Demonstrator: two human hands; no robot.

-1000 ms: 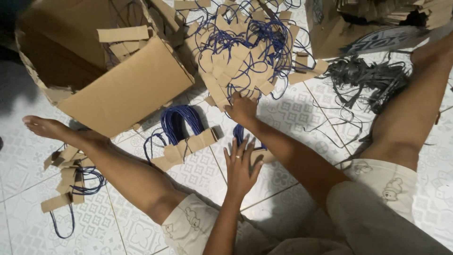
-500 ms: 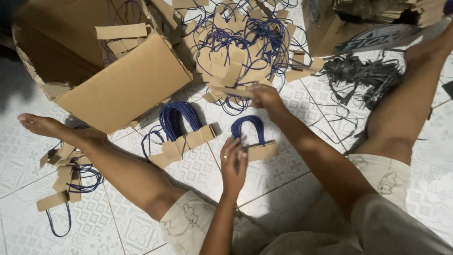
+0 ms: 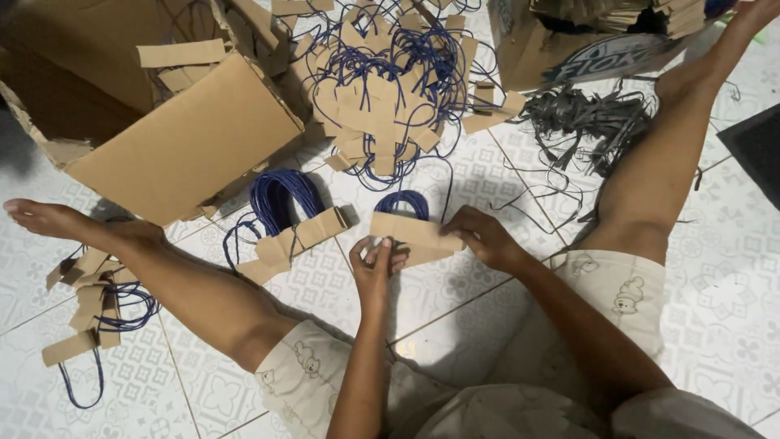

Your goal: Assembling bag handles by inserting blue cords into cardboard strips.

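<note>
Cardboard box (image 3: 175, 138): big brown carton tipped on its side at my upper left, its flap resting on the tiled floor (image 3: 731, 309).
Loose pile (image 3: 390, 89): brown paper strips with blue cord loops, heaped beyond my hands, next to the box.
Black scraps (image 3: 589, 122): tangled dark strips on the tiles near my right knee.
Finished stack (image 3: 284, 219): bundle of blue-looped strips lying between my left leg and my hands.
Left scatter (image 3: 89, 301): more strips and cords beside my left ankle.
Handle piece (image 3: 414, 228): 1 brown paper strip with a blue cord loop rising from its top edge, held between my 2 hands above the floor.
Right hand (image 3: 487, 240): fingers closed, pinching the strip's right end.
Left hand (image 3: 378, 264): fingertips pinched on the strip's left lower edge.
</note>
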